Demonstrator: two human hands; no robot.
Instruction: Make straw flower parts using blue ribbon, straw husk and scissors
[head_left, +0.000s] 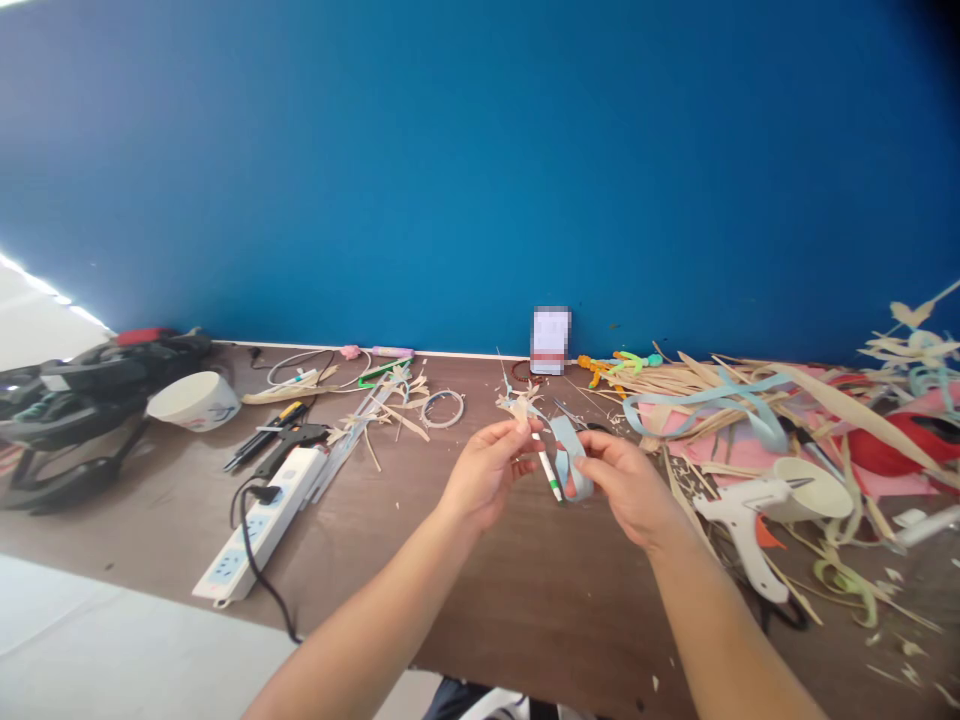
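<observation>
Over the middle of the table, my left hand (487, 470) is closed in a pinch at the base of a pale, straw-like flower (520, 405) with thin light-blue pieces around it. My right hand (626, 485) has thumb and fingers closed on a looped light-blue ribbon (567, 440), which reaches up toward the flower. A white pen with a green band (550, 472) slants between both hands; whether the left fingers hold it or it lies on the table I cannot tell. Dark-handled scissors (598, 429) lie partly hidden behind my right hand.
At left stand a power strip (259, 530), a dark glue gun (289, 447), a utility knife (281, 420), a white bowl (195, 402) and a black bag (75, 390). A phone (550, 340) leans on the blue wall. Rightward are straw strips (697, 385) and a white glue gun (746, 520).
</observation>
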